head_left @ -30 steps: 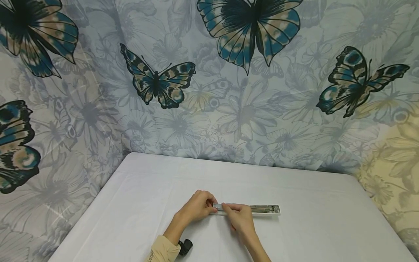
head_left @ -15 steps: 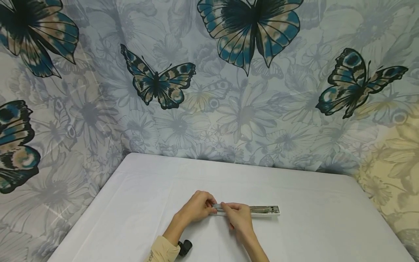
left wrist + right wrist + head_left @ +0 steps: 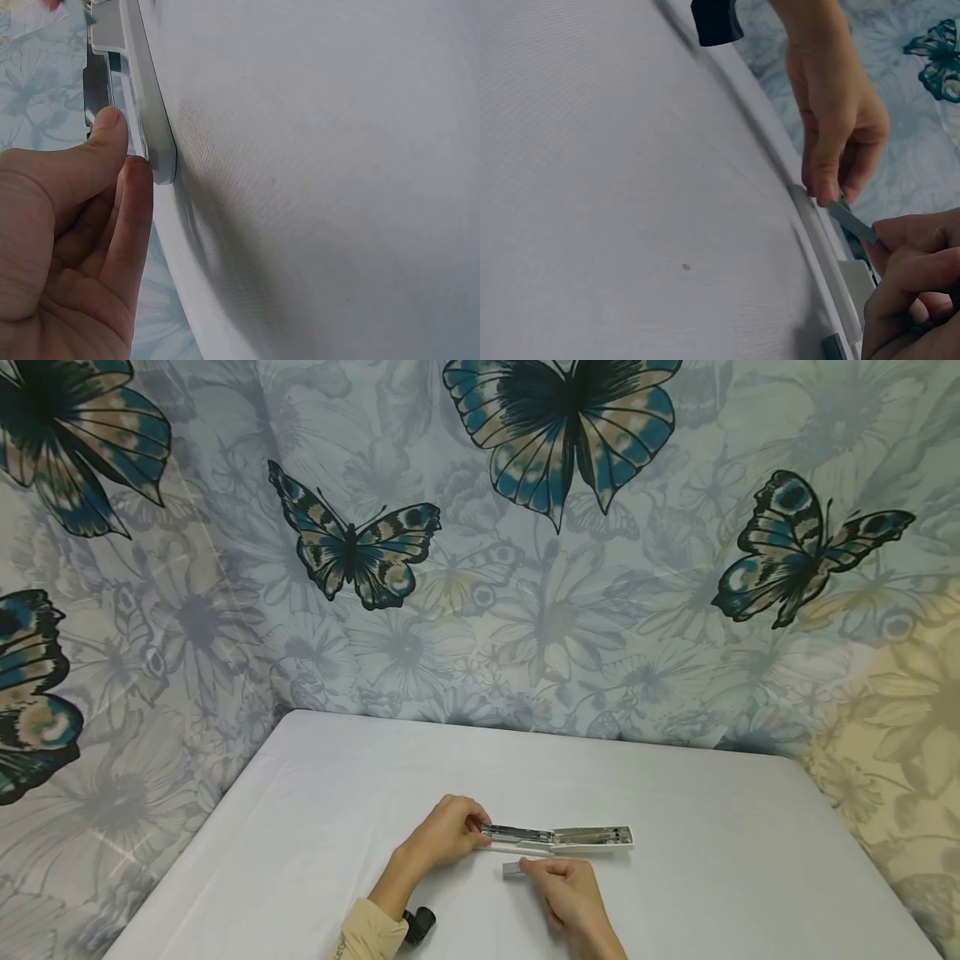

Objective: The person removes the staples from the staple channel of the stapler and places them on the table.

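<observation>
1. Head view: a long stapler (image 3: pixel 558 838) lies opened out flat on the white tabletop (image 3: pixel 712 860), running from nine to three o'clock, near the front edge. The left hand (image 3: pixel 444 835) pinches its nine o'clock end between thumb and fingers. The right hand (image 3: pixel 570 893) sits just at six o'clock of the stapler, apart from it, fingertips pinching a small grey strip of staples (image 3: pixel 513 867) that lies low over the tabletop. A small black object (image 3: pixel 417 925) rests beside the left sleeve (image 3: pixel 367 935). A butterfly-print cloth (image 3: pixel 525 568) hangs behind.

2. Left wrist view: the thumb and forefinger of the left hand (image 3: pixel 71 240) close on the end of the stapler (image 3: pixel 139 90), whose white base touches the tabletop (image 3: pixel 337 187).

3. Right wrist view: the right hand (image 3: pixel 915 292), fingers curled, holds the strip of staples (image 3: pixel 851 219) by one end, its free end pointing to ten o'clock, near the left hand (image 3: pixel 840 127) fingertips. The stapler (image 3: pixel 832 262) runs beneath both.
</observation>
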A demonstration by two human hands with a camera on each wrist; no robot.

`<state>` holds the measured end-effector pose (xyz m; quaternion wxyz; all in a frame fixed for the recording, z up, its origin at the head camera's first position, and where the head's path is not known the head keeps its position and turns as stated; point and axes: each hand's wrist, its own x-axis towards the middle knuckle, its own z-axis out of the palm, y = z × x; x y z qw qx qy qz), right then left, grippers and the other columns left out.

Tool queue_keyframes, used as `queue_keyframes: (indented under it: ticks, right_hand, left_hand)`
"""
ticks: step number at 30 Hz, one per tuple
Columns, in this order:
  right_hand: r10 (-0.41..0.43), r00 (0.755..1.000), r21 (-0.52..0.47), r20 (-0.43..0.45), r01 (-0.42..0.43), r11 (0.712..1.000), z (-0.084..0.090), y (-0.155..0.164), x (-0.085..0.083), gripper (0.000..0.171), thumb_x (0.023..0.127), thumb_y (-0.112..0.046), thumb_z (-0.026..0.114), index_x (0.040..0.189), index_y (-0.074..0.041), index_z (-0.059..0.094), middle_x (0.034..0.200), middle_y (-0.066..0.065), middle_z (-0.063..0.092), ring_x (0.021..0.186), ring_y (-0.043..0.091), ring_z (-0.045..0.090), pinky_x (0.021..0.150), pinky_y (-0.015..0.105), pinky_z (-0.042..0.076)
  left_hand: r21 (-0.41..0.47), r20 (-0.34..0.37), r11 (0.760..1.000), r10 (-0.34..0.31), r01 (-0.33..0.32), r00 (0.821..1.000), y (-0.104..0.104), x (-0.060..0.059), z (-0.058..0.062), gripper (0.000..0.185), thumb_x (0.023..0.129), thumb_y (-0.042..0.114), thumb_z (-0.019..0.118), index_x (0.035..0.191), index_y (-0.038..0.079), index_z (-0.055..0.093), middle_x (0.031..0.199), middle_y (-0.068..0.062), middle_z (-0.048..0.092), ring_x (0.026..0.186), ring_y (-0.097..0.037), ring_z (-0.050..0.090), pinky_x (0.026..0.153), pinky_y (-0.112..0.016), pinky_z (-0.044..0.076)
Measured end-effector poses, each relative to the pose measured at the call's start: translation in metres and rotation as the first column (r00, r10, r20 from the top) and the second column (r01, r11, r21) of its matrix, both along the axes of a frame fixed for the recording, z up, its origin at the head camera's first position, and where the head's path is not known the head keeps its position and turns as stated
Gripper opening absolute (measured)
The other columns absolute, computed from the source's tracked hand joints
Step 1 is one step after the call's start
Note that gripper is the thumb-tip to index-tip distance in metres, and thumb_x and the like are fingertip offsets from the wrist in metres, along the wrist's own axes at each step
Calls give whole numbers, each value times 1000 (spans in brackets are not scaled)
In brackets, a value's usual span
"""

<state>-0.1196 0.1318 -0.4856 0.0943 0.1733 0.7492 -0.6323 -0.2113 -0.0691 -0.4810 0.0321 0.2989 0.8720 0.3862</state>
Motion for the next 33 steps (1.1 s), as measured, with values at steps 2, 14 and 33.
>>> queue_keyframes:
  ticks: [2,14,33]
  right_hand:
    - [28,1000,6,11,-29,1000,-1,1,4,28,90,-25,77,100,1,79,41,-13,37,35,0,29,39,18,29]
    - [54,998,185,-34,-46,982,-14,-4,10,19,87,-20,78,85,-1,80,42,-11,52,30,-2,32,35,16,30]
    - [181,832,606,-525,215,766,6,19,6,11,76,-8,86,69,-11,77,46,-13,41,46,-6,29,44,16,28]
  left_hand:
    - [-1,2,1000,0,0,1000,0,-1,-1,12,82,3,83,92,0,76,81,-6,74,67,3,57,63,-15,50]
    - [-6,19,1000,23,-23,1000,0,-3,-2,12,83,5,83,92,0,76,79,-4,72,66,4,54,62,-15,49]
    - [-10,-33,1000,12,-12,999,-4,2,-6,15,87,7,79,100,0,75,86,-6,72,74,-1,60,68,-17,53]
